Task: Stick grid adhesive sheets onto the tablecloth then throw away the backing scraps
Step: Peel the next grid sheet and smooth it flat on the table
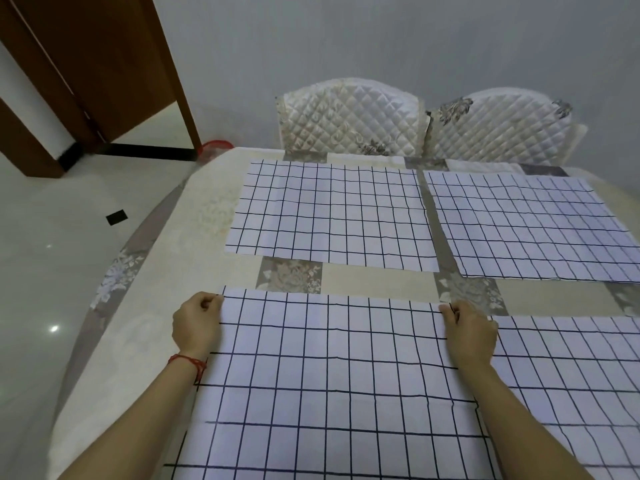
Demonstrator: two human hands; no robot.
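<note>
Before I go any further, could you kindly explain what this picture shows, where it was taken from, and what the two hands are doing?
There is no machine here: a camera worn on a person's head looks forward and down at their bare hands. The left hand and right hand each pinch a far corner of a white grid sheet over the patterned tablecloth. Three more grid sheets lie around it: far left, far right, near right. Two quilted chairs stand behind the table.
</note>
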